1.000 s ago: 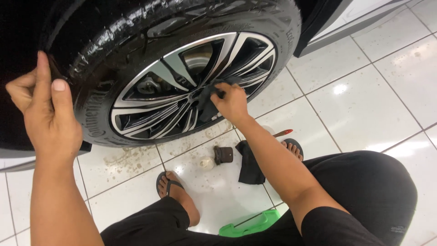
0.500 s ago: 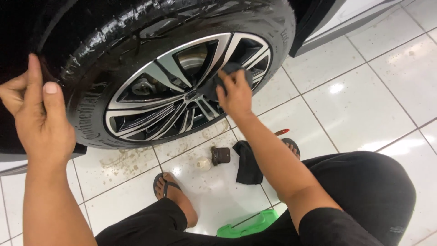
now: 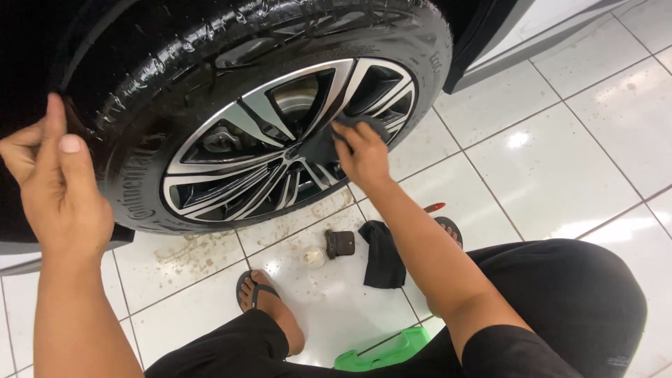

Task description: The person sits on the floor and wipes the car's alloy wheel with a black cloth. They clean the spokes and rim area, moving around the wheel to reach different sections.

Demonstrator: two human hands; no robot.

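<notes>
White tiled floor (image 3: 560,154), right hand (image 3: 364,157) — cloth (image 3: 350,124) on wheel (image 3: 280,147)

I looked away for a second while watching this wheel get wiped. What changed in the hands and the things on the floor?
The right hand slid its dark cloth from the hub up and right along the spokes toward the rim. The left hand stayed against the tyre, gripping nothing new. The black rag, small brown pouch, round lid and green stool lie where they were.
</notes>
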